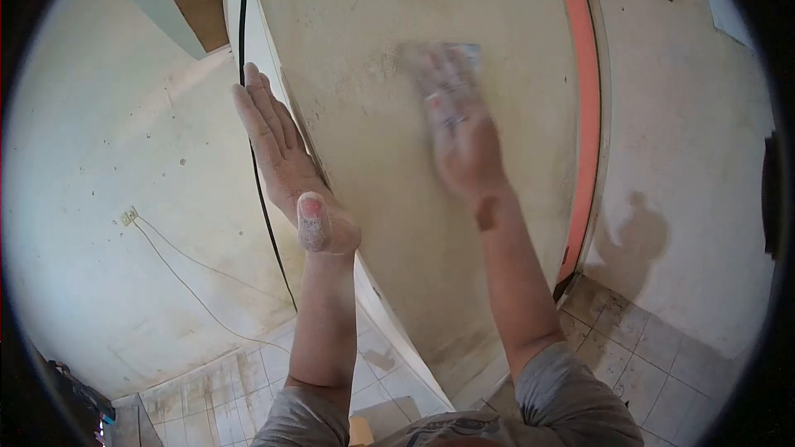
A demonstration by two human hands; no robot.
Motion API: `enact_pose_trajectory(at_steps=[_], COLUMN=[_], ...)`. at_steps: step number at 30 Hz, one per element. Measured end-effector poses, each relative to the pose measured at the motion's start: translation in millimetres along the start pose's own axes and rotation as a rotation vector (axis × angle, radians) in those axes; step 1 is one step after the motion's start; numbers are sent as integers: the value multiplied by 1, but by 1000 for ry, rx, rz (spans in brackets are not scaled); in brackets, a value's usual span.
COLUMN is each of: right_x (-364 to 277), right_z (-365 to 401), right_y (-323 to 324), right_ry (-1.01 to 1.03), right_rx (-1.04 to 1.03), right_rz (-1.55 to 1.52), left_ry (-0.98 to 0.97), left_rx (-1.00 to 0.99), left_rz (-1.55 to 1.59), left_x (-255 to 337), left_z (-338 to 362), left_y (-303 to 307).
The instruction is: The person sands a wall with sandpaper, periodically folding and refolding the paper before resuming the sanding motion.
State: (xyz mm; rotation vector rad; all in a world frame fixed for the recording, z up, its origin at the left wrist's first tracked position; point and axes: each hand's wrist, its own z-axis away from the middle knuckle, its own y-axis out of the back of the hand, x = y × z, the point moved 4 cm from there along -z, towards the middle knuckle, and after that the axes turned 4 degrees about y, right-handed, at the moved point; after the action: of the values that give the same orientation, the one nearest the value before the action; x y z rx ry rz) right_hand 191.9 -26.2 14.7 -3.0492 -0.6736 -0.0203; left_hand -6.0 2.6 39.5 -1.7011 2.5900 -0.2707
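A beige wall section (356,141) with scuffs and powdery marks stands in front of me. My right hand (464,124) lies against its upper part, smeared by motion. Under those fingers is a thin grey-blue sheet (473,56) that looks like sandpaper; most of it is hidden by the hand. My left hand (286,153) rests at the left edge of the wall section, its fingers stretched out and together, thumb toward me. Pale dust coats the left hand, and nothing shows in it.
A black cable (263,186) hangs along the left edge, behind my left hand. At left, a socket (128,216) with a thin cord sits on the pale wall. To the right is an orange-pink door frame strip (586,116). Dirty floor tiles (642,364) lie below.
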Motion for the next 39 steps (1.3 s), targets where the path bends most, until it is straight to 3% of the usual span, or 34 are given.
enact_pose_trajectory(at_steps=[4, 7, 9, 12, 15, 17, 21, 26, 32, 35, 38, 39], right_x=[34, -2, -47, -87, -59, -47, -38, -40, -44, -41, -44, -46], right_z=[-4, -2, -2, 11, 21, 6, -41, -39, 59, 102, 88, 76], right_y=[20, -2, -15, -14, -7, -4, -11, -14, 0, -6, -3, -1], right_ry=[-128, -90, 100, 212, 260, 230, 243, 230, 149, 117, 113, 113], right_rx=[104, 131, 3, -211, -191, -147, -54, -125, -269, -323, -358, -371], right_rz=[75, -94, -144, -123, 63, 8, 14, 28, -45, 22, 45, 39], left_ry=[27, 2, -53, -88, -52, -47, -206, -356, -242, -280, -195, -126], left_rx=[19, 11, 12, 19, 21, 1, -108, -175, -162, -124, -45, -46], left_rz=[54, 13, -42, -100, -77, -72, -170, -304, -200, -265, -362, -241], left_x=[1, 6, 7, 6, 8, 9, 10, 10, 3, 9, 8, 5], left_z=[2, 2, 2, 4, 5, 4, 4, 6, 8, 8, 5, 5], left_y=[-2, -5, -7, -6, -8, -8, -8, -12, -12, -10, -2, -2])
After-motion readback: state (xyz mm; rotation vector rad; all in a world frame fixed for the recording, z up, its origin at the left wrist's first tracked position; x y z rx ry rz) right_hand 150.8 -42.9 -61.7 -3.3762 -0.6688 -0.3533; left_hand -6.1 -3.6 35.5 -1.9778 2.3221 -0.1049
